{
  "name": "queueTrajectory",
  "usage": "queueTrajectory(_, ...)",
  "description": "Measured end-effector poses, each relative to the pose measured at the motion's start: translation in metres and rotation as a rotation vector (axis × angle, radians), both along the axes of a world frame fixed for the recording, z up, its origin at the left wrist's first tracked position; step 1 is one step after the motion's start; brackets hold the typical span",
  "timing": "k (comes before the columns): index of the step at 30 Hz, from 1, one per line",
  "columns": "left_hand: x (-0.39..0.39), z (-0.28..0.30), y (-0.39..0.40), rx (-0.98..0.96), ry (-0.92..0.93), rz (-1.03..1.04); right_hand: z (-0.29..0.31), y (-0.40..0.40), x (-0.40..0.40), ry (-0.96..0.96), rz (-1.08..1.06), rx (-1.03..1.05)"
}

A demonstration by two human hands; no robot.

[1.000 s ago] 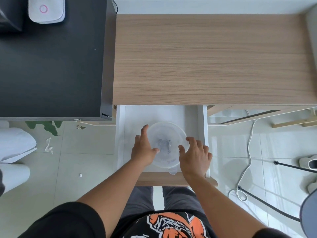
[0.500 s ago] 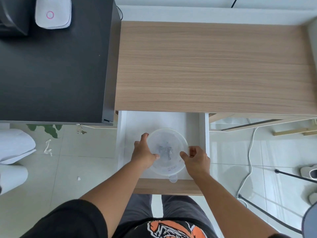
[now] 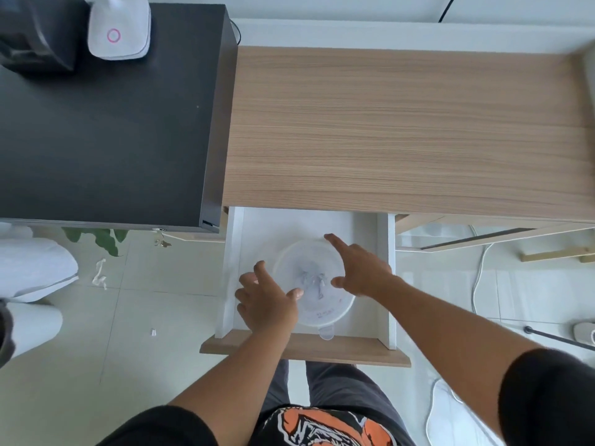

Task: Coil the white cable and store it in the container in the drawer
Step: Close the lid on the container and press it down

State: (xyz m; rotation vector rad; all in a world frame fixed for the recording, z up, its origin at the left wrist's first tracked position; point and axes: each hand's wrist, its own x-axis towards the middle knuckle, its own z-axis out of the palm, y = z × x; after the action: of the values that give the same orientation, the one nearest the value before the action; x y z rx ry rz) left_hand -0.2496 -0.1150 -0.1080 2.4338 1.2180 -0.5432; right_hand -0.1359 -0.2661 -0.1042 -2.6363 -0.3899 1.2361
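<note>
1. I see a light wooden desk [image 3: 409,130] against a white wall [image 3: 354,11].
2. A black cabinet [image 3: 106,130] stands beside it.
3. Pale glossy floor tiles [image 3: 106,349] reflect daylight.

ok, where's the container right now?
In the head view the round translucent container sits lidded in the open white drawer under the wooden desk, toward its front, with the left hand and right hand on either side.
</note>
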Motion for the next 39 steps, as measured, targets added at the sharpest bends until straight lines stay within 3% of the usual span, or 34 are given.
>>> queueTrajectory(5,-0.003,-0.004,-0.018,-0.145,0.044,0.506,-0.001,0.005,0.000,0.078,-0.070,0.086)
queueTrajectory(11,0.000,-0.008,-0.026,-0.388,-0.032,0.769,-0.005,0.003,0.007,0.176,-0.108,0.134)
queueTrajectory(18,0.002,-0.007,-0.023,-0.419,-0.021,0.721,-0.011,-0.004,0.000,0.106,-0.043,0.135)
queueTrajectory(22,0.008,-0.008,-0.023,-0.409,-0.010,0.693,-0.017,-0.021,-0.042,-0.284,0.324,0.034)
queueTrajectory(25,0.010,-0.008,-0.022,-0.361,0.037,0.621,-0.032,-0.035,-0.079,-0.334,0.494,0.056)
queueTrajectory(39,0.007,-0.021,-0.007,-0.393,0.121,0.435,-0.058,-0.031,-0.091,-0.447,0.515,0.028)
